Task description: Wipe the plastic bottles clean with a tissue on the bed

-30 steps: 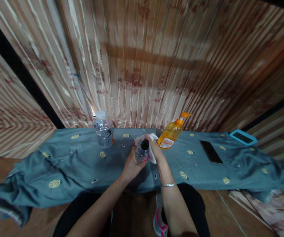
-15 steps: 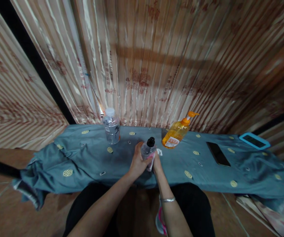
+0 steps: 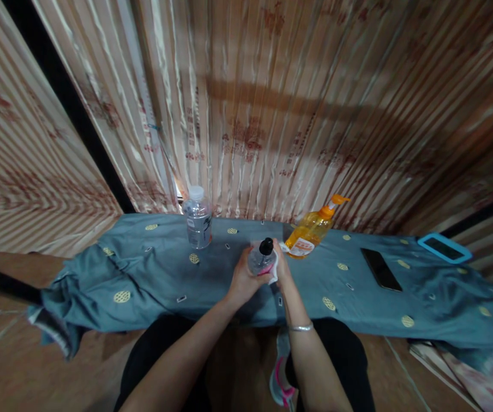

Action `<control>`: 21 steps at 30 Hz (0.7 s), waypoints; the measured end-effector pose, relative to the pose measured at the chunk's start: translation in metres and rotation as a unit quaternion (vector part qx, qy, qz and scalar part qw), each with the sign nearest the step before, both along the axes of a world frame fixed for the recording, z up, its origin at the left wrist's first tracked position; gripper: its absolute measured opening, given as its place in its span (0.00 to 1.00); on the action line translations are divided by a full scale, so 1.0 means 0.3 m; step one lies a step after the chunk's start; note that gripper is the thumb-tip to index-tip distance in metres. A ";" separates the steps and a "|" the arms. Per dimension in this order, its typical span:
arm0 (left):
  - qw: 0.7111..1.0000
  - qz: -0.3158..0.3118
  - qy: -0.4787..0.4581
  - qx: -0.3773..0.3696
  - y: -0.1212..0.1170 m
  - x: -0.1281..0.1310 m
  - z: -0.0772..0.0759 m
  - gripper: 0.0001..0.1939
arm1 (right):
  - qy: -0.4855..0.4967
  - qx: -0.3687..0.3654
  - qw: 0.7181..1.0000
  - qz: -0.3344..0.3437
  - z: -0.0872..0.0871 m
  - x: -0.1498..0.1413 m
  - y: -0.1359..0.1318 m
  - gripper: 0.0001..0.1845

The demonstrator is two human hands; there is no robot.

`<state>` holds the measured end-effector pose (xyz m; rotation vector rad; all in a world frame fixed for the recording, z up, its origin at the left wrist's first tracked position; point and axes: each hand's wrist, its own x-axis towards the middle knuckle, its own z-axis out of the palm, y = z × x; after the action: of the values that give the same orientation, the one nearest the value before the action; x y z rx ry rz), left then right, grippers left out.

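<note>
A clear bottle (image 3: pixel 258 262) with a black cap and a pink-marked label is between my hands, over the cloth-covered surface. My left hand (image 3: pixel 243 281) wraps round its left side and front. On the bottle's right side, my right hand (image 3: pixel 284 268) presses a white tissue (image 3: pixel 275 270) against it; its fingertips are partly hidden behind the bottle. An orange pump bottle (image 3: pixel 310 232) with yellow liquid stands just right of my right hand. To the left is a larger clear plastic bottle (image 3: pixel 198 220) with a white cap.
A blue-green patterned cloth (image 3: pixel 152 274) covers the long surface. On the right lie a dark phone (image 3: pixel 381 269) and a blue-framed device (image 3: pixel 444 248). A striped curtain (image 3: pixel 246 114) hangs behind, and a black pole (image 3: pixel 70 109) slants at the left.
The held bottle is tipped a little more toward me, and my right hand with the tissue has shifted slightly up along its side. The view has moved a little.
</note>
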<state>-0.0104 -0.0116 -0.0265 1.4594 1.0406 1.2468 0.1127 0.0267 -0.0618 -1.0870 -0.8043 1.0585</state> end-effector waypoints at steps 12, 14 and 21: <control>0.997 0.062 -0.043 -0.020 0.006 -0.009 0.030 0.23 | 0.111 -0.098 0.986 0.071 -0.046 -0.062 -0.094 0.20; 0.995 0.066 -0.075 -0.024 0.009 -0.014 0.051 0.23 | 0.139 -0.105 0.982 0.079 -0.035 -0.081 -0.102 0.21; 0.994 0.097 -0.043 -0.005 0.013 -0.019 0.100 0.21 | 0.198 -0.098 0.974 0.058 -0.057 -0.151 -0.150 0.21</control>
<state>-0.0160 -0.0076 0.0036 1.3086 1.1498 1.4274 0.0673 -0.0184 -0.0790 -0.9560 -0.4529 1.4220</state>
